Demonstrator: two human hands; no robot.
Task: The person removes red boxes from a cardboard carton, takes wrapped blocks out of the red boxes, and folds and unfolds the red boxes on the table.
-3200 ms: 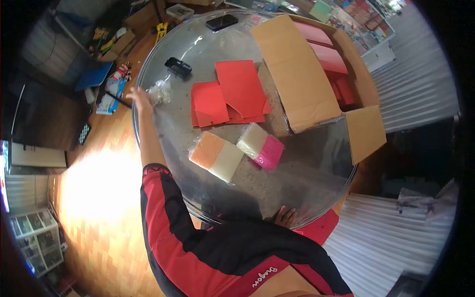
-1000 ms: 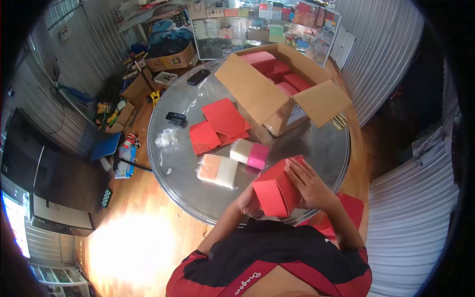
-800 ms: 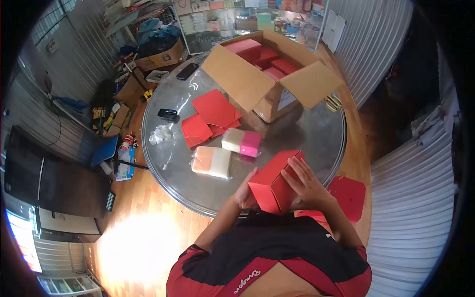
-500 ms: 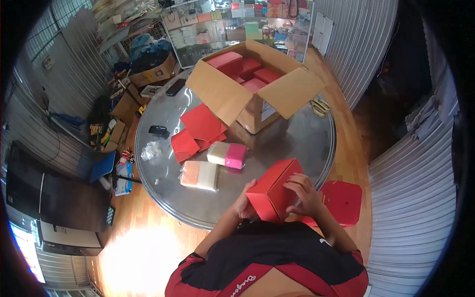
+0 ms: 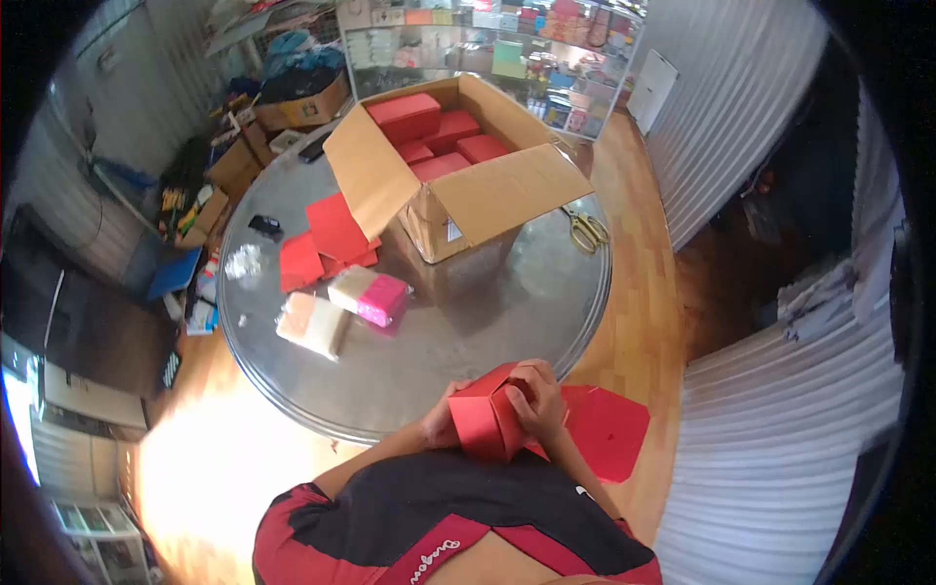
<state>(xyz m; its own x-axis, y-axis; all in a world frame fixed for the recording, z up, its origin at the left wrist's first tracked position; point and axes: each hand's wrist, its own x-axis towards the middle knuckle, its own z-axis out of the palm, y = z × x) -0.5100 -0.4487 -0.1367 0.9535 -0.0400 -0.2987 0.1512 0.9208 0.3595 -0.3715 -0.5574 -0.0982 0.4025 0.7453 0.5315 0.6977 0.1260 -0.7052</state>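
The left hand was clamped on the near-left side of 1 red box, held in front of the body just off the edge of the table. The right hand was closed over the box's other side, its fingers bent at a gap along the upper edge. The box looked mostly folded into shape, with that edge seemingly unfinished; whether anything was inside could not be told.

Ahead and left of the left hand lay 2 wrapped packets, an orange-and-white packet and a pink-and-white packet, touching or nearly so. Past them, the flat red pieces overlapped, apparently not shaped into boxes. Crumpled clear wrap lay left of those.

Straight ahead of the hands, well apart, stood the open carton, holding at least 5 red boxes that looked fully formed. Room left in it could not be judged. Scissors rested farther out, beyond the right hand. Beside and below that hand was a red panel, possibly a stool top.
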